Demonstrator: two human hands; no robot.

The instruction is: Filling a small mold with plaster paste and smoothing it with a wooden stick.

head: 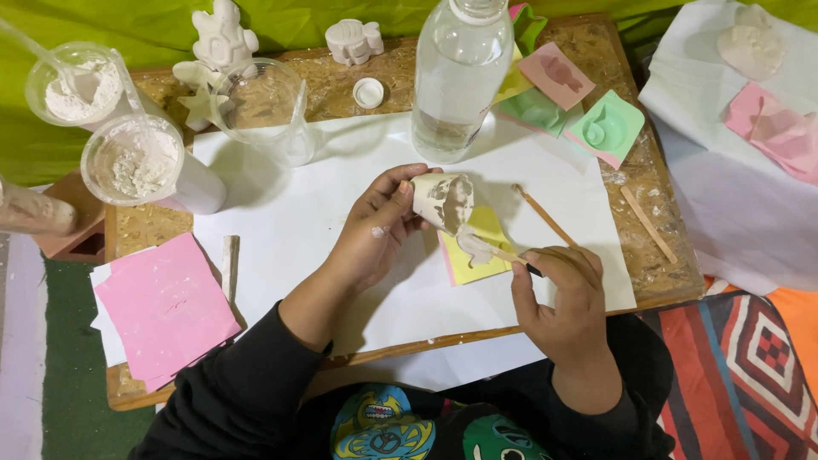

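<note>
Over yellow mould [477, 247]: tilted cup [443, 200], probably wet plaster.

A clear bottle [458, 72] stands at the far edge of a white sheet [307, 213], its cap [368, 92] lying just beside. Two powder cups [141, 162] sit at the left near an empty cup [271, 109]. Green moulds [588, 123] lie to the right, a pink sheet [166, 302] at the near left, and white casts [223, 38] along the far edge.
</note>
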